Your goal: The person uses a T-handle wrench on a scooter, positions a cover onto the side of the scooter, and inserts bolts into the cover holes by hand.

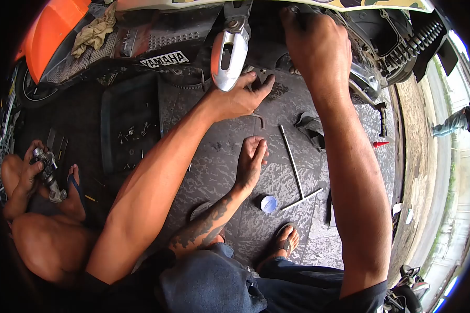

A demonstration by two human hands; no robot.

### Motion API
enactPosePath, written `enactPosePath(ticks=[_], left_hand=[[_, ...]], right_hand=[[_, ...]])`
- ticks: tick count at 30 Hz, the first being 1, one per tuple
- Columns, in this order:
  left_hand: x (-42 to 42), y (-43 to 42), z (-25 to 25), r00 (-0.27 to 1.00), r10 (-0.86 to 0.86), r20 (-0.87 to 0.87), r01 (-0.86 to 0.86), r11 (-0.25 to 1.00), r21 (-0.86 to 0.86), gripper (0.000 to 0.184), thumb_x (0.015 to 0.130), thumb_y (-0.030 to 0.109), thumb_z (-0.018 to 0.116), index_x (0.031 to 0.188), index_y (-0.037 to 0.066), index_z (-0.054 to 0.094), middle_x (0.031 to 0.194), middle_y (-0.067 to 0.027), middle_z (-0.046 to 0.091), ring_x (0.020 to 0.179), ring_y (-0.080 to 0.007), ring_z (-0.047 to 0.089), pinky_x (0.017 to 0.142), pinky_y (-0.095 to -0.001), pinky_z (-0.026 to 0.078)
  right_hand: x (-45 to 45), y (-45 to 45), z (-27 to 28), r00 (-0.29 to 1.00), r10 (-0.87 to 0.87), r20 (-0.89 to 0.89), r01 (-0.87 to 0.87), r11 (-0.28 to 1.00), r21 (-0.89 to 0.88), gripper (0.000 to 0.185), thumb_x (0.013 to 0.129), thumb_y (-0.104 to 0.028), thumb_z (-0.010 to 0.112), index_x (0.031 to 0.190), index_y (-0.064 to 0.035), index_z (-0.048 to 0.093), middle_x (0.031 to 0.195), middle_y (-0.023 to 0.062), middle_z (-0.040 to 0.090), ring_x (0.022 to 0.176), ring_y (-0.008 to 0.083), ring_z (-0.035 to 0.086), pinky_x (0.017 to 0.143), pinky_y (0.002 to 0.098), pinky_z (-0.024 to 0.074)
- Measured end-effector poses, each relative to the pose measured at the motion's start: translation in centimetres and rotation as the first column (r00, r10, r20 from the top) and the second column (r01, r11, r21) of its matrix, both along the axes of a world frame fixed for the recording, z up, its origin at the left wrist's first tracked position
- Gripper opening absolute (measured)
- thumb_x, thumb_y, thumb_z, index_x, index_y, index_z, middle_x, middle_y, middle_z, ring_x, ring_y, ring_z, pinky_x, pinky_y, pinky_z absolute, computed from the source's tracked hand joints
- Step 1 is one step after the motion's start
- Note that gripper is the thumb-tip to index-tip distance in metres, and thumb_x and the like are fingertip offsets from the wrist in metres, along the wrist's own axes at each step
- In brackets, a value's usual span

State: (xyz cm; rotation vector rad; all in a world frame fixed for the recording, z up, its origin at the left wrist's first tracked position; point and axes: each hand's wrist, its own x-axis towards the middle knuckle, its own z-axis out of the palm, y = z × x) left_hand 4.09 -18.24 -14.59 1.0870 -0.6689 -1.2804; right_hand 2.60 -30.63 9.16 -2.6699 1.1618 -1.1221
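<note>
My left hand (pixel 240 99) is beneath the silver folding footpeg (pixel 229 65) of a motorbike, thumb and fingers apart, palm partly upturned. Just below it shows a thin bent rod (pixel 261 121); whether the hand touches it I cannot tell. My right hand (pixel 318 41) reaches up against the underside of the bike's pale body panel (pixel 349 4). Its fingers are curled and in dark shadow, so what they grip is hidden. Between my forearms, a co-worker's tattooed arm (pixel 209 224) ends in a loosely curled hand (pixel 251 163) above the floor.
On the tiled floor lie a T-handle wrench (pixel 293 164), a round blue-lidded tin (pixel 269 204) and a red-tipped object (pixel 381 144). A black tray (pixel 105 130) holds small hardware. At left another person holds a metal part (pixel 49 169). A rag (pixel 95 31) rests on the footboard.
</note>
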Motion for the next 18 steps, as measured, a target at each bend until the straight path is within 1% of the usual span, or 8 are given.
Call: enactPosePath(ticks=[2, 6, 8, 9, 11, 12, 13, 18], left_hand=[[-4.6, 2.3, -2.4, 0.974, 0.171, -0.145, -0.159, 0.983, 0.093, 0.031, 0.096, 0.028, 0.052, 0.118, 0.005, 0.049, 0.096, -0.0045, 0.057, 0.087, -0.0137, 0.056, 0.075, -0.0252, 0.046], [-7.1, 2.4, -5.8, 0.922, 0.362, -0.139, -0.355, 0.932, 0.075, 0.029, 0.096, 0.03, 0.053, 0.111, 0.005, 0.048, 0.091, -0.0011, 0.055, 0.08, -0.0087, 0.055, 0.066, -0.0218, 0.045], [-6.9, 2.6, -5.1, 0.926, 0.35, -0.138, -0.341, 0.936, 0.089, 0.029, 0.096, 0.03, 0.053, 0.11, 0.005, 0.049, 0.09, -0.001, 0.055, 0.079, -0.0089, 0.055, 0.066, -0.0219, 0.046], [-6.6, 2.6, -4.7, 0.929, 0.342, -0.144, -0.327, 0.938, 0.119, 0.029, 0.096, 0.031, 0.052, 0.109, 0.005, 0.05, 0.089, -0.0013, 0.055, 0.078, -0.009, 0.055, 0.065, -0.022, 0.046], [-6.7, 2.7, -3.9, 0.933, 0.326, -0.152, -0.302, 0.94, 0.159, 0.029, 0.096, 0.031, 0.052, 0.109, 0.005, 0.051, 0.088, -0.0015, 0.056, 0.078, -0.009, 0.056, 0.065, -0.022, 0.046], [-6.6, 2.7, -3.6, 0.933, 0.325, -0.157, -0.303, 0.942, 0.146, 0.029, 0.096, 0.032, 0.051, 0.108, 0.006, 0.051, 0.087, -0.0017, 0.056, 0.077, -0.0091, 0.056, 0.065, -0.022, 0.046], [-6.6, 2.7, -3.6, 0.934, 0.322, -0.156, -0.301, 0.943, 0.144, 0.029, 0.096, 0.032, 0.051, 0.108, 0.005, 0.051, 0.087, -0.0019, 0.056, 0.077, -0.0091, 0.056, 0.065, -0.022, 0.046], [-6.4, 2.9, -3.8, 0.941, 0.296, -0.166, -0.273, 0.951, 0.149, 0.028, 0.097, 0.031, 0.05, 0.109, 0.006, 0.053, 0.087, -0.0027, 0.057, 0.076, -0.0092, 0.057, 0.065, -0.0222, 0.046]], right_hand=[[0.3, 0.0, -0.8, 0.997, -0.074, 0.007, 0.074, 0.997, -0.017, 0.038, 0.09, -0.03, 0.052, 0.074, 0.0019, 0.065, 0.077, 0.0263, 0.063, 0.076, 0.044, 0.061, 0.07, 0.05, 0.0483], [-0.1, -0.1, -1.0, 0.998, -0.037, 0.041, 0.038, 0.999, -0.037, 0.039, 0.09, -0.031, 0.052, 0.075, 0.0029, 0.065, 0.077, 0.0273, 0.062, 0.076, 0.0446, 0.061, 0.07, 0.0504, 0.0482], [-0.8, 1.2, 0.5, 0.998, -0.061, -0.034, 0.063, 0.994, 0.091, 0.037, 0.088, -0.03, 0.054, 0.076, 0.0026, 0.066, 0.078, 0.0266, 0.063, 0.077, 0.0447, 0.061, 0.072, 0.0502, 0.0484], [-0.8, 1.1, 0.8, 0.998, -0.064, -0.028, 0.066, 0.994, 0.09, 0.037, 0.088, -0.03, 0.054, 0.076, 0.0026, 0.066, 0.078, 0.0266, 0.063, 0.077, 0.0447, 0.061, 0.072, 0.0502, 0.0484], [-0.9, 0.7, 0.9, 0.999, 0.049, 0.015, -0.051, 0.994, 0.099, 0.035, 0.087, -0.029, 0.055, 0.078, 0.0026, 0.067, 0.078, 0.026, 0.064, 0.078, 0.0449, 0.062, 0.073, 0.0498, 0.0486], [-0.4, 0.2, -0.4, 0.999, -0.005, 0.042, 0.005, 1.0, -0.002, 0.034, 0.086, -0.028, 0.055, 0.078, 0.0027, 0.067, 0.079, 0.0259, 0.064, 0.079, 0.0448, 0.062, 0.075, 0.0498, 0.0484], [0.1, -0.2, -0.3, 1.0, -0.017, 0.002, 0.017, 0.997, 0.07, 0.035, 0.087, -0.028, 0.054, 0.079, 0.0029, 0.067, 0.08, 0.026, 0.064, 0.08, 0.0444, 0.062, 0.076, 0.05, 0.0482], [-0.3, 0.1, 0.2, 0.998, -0.042, -0.038, 0.049, 0.98, 0.195, 0.041, 0.09, -0.035, 0.052, 0.08, 0.0017, 0.069, 0.084, 0.026, 0.065, 0.081, 0.0433, 0.063, 0.077, 0.0493, 0.049]])
